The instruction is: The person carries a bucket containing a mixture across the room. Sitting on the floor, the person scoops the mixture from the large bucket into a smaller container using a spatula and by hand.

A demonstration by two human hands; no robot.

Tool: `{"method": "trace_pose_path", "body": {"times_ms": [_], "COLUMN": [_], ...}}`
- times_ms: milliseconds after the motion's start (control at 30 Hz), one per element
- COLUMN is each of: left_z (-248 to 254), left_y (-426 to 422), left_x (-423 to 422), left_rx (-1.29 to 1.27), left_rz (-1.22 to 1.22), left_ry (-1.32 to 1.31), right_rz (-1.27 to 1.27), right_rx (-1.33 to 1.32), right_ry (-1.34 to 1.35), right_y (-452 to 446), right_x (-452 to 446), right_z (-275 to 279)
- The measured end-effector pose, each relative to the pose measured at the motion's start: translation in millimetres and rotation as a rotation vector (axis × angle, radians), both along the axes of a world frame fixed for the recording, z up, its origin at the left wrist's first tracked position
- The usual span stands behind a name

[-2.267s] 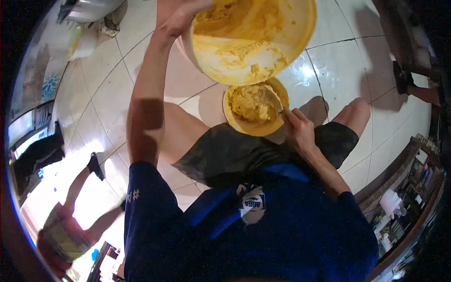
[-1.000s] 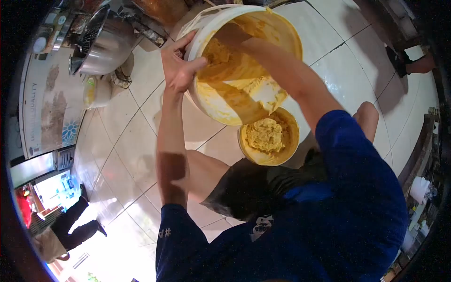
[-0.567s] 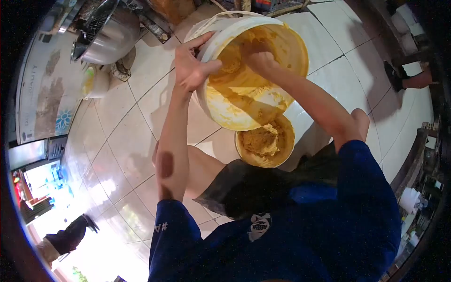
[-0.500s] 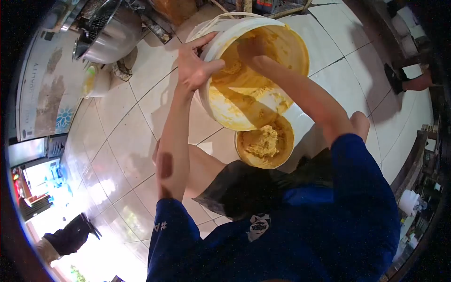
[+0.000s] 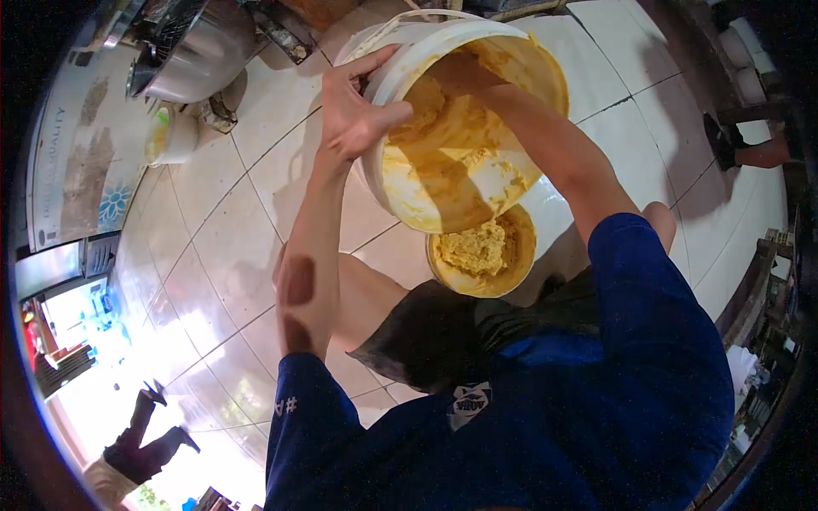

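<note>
A large white bucket (image 5: 405,72) is tilted towards me, its inside smeared with a yellow, dough-like paste (image 5: 464,162). My left hand (image 5: 358,119) grips its left rim, thumb over the edge. Deep inside the bucket is my right hand (image 5: 456,72), its fingers hidden in shadow, near a lump of paste at the left wall. Below the bucket's mouth, a smaller round tub (image 5: 517,266) stands on the floor between my legs. In it lies a heap of yellow dough (image 5: 473,249).
A steel mixing bowl (image 5: 200,60) and a white pail (image 5: 176,140) stand at upper left, beside a white chest (image 5: 77,170). One person's legs (image 5: 141,451) show at lower left; another's foot (image 5: 722,145) is at right. Shelving (image 5: 767,281) lines the right edge.
My right hand has reached further up and left inside the bucket. The dough heap in the tub looks flatter and wider. The person at lower left has stepped, legs now apart.
</note>
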State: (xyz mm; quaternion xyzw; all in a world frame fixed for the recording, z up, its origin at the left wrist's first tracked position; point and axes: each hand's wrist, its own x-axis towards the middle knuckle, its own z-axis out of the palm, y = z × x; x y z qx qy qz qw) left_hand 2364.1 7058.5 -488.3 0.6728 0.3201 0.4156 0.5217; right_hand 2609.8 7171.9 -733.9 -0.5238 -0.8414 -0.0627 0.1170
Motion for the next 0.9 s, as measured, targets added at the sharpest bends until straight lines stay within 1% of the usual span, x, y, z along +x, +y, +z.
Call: {"method": "trace_pose_path", "body": {"times_ms": [33, 133, 200, 233, 300, 333, 367, 400, 433, 500, 567, 600, 667, 733, 800, 833, 867, 900], "left_z": [0.7, 1.3, -1.1, -0.1, 1.5, 1.5, 2.1, 2.6, 1.2, -1.4, 3.8, 4.9, -0.6, -7.8, -11.5, -8.8, -4.1, -8.6], "left_y": [-1.8, -7.5, -7.6, -7.8, -10.3, -11.5, -10.5, -8.9, -8.0, -4.3, -6.2, -7.4, -4.0, -1.0, 2.3, 3.6, 3.9, 4.2], "left_x": [-0.6, -2.9, -6.9, -7.8, -8.7, -8.8, -8.1, -7.1, -7.0, -5.1, -2.4, -2.4, -5.1, -8.6, -9.3, -9.1, -9.8, -12.9], "left_rx": [0.001, 0.016, 0.005, 0.011, -0.012, -0.016, -0.007, 0.003, 0.001, 0.037, 0.024, 0.014, 0.02, 0.016, 0.072, 0.053, 0.066, 0.073], "left_rz": [-0.002, -0.003, -0.038, -0.042, -0.011, -0.017, -0.015, -0.013, -0.016, -0.042, -0.032, -0.019, -0.005, 0.014, 0.037, 0.052, 0.034, 0.013], "left_ry": [0.006, 0.021, -0.074, -0.067, -0.044, -0.037, -0.027, -0.02, -0.021, -0.038, -0.025, -0.006, -0.018, -0.031, -0.036, -0.043, 0.041, 0.127], "right_rz": [0.021, 0.018, 0.026, 0.042, 0.196, 0.253, 0.31, 0.306, 0.338, 0.363, 0.265, 0.264, 0.13, -0.054, -0.027, -0.065, -0.107, -0.15], "right_rx": [-0.119, -0.522, -0.65, -0.67, -0.624, -0.626, -0.622, -0.618, -0.644, -0.665, -0.725, -0.731, -0.859, -0.815, -0.723, -0.693, -0.671, -0.637], "right_ry": [0.036, 0.27, 0.353, 0.373, 0.232, 0.314, 0.392, 0.393, 0.513, 0.627, 0.677, 0.673, 0.594, 0.693, 0.944, 1.026, 1.108, 1.055], "right_y": [-9.0, -54.7, -73.7, -77.8, -61.3, -55.7, -51.9, -56.2, -68.5, -89.8, -110.3, -121.6, -147.3, -195.1, -227.9, -249.3, -273.7, -295.6], "right_x": [-2.3, -22.1, -32.6, -36.6, -34.1, -36.7, -37.2, -39.0, -43.5, -43.0, -38.4, -33.2, -15.8, -4.2, 17.4, 22.9, 25.4, 27.3], "right_z": [16.5, 84.1, 104.9, 104.8, 40.7, 9.5, -3.3, 3.1, 12.5, 34.7, 55.3, 69.7, 107.2, 159.9, 146.6, 160.9, 185.7, 210.2]}}
